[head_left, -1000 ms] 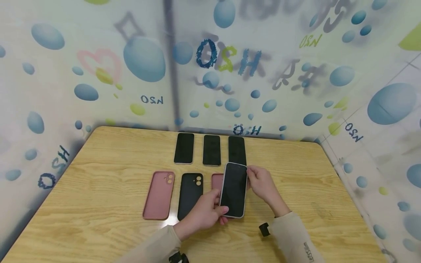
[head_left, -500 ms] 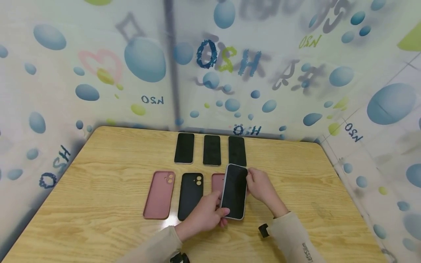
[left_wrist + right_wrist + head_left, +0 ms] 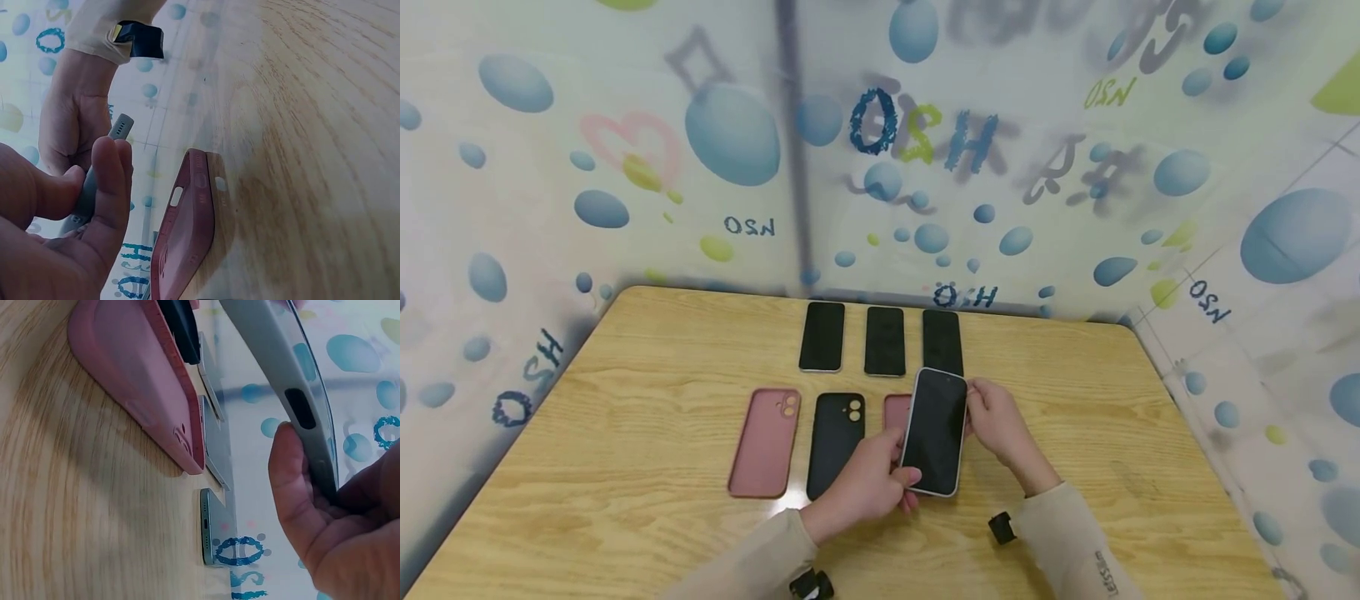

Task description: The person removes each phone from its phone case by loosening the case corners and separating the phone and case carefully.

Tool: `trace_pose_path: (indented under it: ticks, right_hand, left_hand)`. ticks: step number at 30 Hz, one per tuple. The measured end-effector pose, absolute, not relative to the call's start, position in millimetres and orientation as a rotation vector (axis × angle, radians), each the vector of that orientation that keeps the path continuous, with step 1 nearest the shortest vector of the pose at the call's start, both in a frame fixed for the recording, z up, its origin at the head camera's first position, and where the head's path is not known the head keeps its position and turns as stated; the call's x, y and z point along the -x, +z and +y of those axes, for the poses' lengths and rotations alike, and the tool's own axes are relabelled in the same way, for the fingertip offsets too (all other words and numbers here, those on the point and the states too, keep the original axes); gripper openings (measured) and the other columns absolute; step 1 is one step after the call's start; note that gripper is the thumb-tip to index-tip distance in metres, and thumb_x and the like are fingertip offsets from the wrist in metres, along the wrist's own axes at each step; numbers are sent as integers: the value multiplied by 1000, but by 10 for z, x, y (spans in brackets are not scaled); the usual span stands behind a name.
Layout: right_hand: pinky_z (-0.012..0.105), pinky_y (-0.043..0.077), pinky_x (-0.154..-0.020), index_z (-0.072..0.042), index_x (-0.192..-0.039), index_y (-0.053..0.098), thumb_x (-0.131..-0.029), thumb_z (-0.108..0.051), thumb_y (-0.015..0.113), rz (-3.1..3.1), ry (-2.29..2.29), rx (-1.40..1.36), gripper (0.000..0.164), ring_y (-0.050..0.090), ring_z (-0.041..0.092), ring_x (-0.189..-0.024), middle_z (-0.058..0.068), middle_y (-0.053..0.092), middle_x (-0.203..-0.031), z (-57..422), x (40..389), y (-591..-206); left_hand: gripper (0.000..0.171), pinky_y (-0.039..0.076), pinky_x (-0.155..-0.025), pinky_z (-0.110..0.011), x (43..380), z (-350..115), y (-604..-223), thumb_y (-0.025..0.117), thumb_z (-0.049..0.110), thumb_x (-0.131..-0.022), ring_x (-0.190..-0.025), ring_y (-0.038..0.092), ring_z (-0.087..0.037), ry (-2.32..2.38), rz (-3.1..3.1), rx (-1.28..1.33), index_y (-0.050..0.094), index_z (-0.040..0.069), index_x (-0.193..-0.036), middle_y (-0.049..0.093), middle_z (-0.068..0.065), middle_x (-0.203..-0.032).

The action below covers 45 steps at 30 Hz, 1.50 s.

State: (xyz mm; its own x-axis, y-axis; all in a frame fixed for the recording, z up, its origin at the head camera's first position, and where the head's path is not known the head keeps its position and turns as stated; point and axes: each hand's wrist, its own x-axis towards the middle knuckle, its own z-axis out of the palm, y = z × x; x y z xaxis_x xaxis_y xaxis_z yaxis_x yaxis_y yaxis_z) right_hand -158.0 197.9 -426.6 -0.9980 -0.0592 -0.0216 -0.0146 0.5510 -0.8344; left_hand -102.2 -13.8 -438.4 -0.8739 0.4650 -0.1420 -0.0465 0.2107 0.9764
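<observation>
A smartphone (image 3: 935, 433) with a dark screen and pale grey sides is held screen up, raised over a pink phone case (image 3: 896, 412) that it partly covers. My left hand (image 3: 868, 479) grips its lower left part, thumb over the front edge and fingers beneath. At the upper right corner, my right hand (image 3: 997, 417) pinches the phone between thumb and fingers. A dark oblong patch shows on the phone's side (image 3: 300, 407) in the right wrist view. In the left wrist view, the pink case (image 3: 187, 225) lies on the table below the hands.
Left of the hands lie a black phone case (image 3: 835, 442) and another pink phone case (image 3: 764, 442). Behind them sit three dark phones in a row: left (image 3: 822, 337), middle (image 3: 884, 341) and right (image 3: 942, 340). A patterned wall borders the wooden table (image 3: 1075, 400).
The held phone dips slightly, then rises a little again, with both hands keeping their hold. The other phones and cases stay in place.
</observation>
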Motion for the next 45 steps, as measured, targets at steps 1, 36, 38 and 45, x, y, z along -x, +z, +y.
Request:
trace_pose_path:
  ticks: [1,36,38,45]
  right_hand:
    - [29,53,-53,8,-100,64,-107,0,35,2704,-1486,52,31,62,25,-60,10,59,-69,1984,1584,-4264]
    - [29,61,-69,15,-110,61,-112,-8,41,2250,-1753,144,30,65,19,-74,10,67,-84,2054,1507,-4294]
    - [29,61,-69,15,-111,61,-112,-8,40,2251,-1734,169,31,66,19,-74,10,67,-84,2050,1494,-4301]
    - [31,62,-71,16,-118,61,-111,-7,42,2247,-1698,249,30,67,18,-75,14,69,-89,2043,1457,-4308]
  left_hand:
    - [22,60,-55,-45,1023,-138,-4383,64,-7,-97,-56,68,-21,1711,2083,-389,55,-4,-117,68,-8,-76]
    - [21,62,-59,-48,1129,-201,-4406,64,-5,-98,-57,70,-23,1836,2036,-326,55,-3,-117,72,-13,-80]
    - [23,62,-58,-46,1137,-209,-4404,64,-5,-99,-58,70,-22,1843,2031,-318,54,-4,-120,72,-13,-81]
    - [28,62,-57,-38,1159,-233,-4393,63,-4,-99,-59,71,-23,1864,2025,-296,54,-5,-126,72,-14,-82]
